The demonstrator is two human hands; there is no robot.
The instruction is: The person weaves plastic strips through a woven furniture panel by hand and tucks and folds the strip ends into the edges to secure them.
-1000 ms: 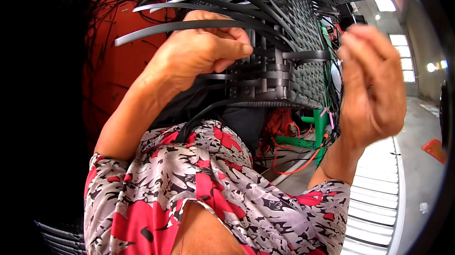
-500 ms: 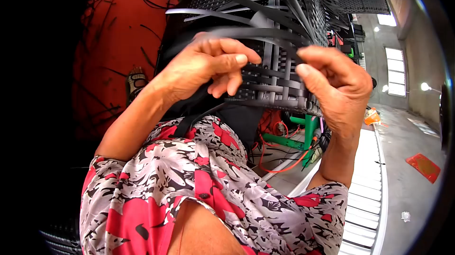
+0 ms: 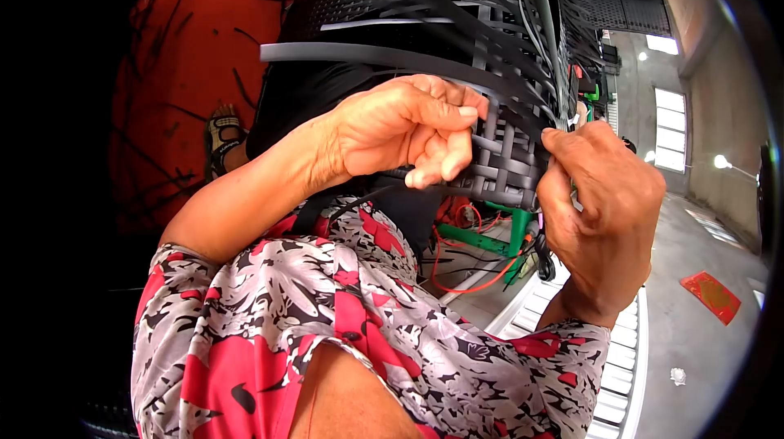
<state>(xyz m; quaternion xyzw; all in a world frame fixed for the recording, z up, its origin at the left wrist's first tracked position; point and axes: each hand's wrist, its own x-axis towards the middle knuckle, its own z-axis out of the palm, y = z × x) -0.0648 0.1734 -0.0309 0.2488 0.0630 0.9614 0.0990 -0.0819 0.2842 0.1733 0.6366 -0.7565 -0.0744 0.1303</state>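
A dark grey woven panel (image 3: pixel 506 149) of flat plastic strips lies in front of me. Long loose strips fan out from it toward the upper left; one wide dark strip (image 3: pixel 343 53) passes behind my left hand. My left hand (image 3: pixel 408 130) is over the panel's left part, thumb and index finger brought together, the other fingers curled. Whatever is between those fingertips is too small to make out. At the panel's right edge, my right hand (image 3: pixel 604 202) pinches a dark strip between thumb and index finger.
Strip scraps litter a red floor covering (image 3: pixel 204 47) at the left, near a sandalled foot (image 3: pixel 222 137). Below the panel are a green metal frame (image 3: pixel 518 235) and an orange cable (image 3: pixel 469 289). A red sheet (image 3: pixel 711 297) lies on the grey floor at right.
Both hands have shifted right and slightly down relative to the view. My right fingertips have closed at the panel's edge, and my left fingers have come over the weave.
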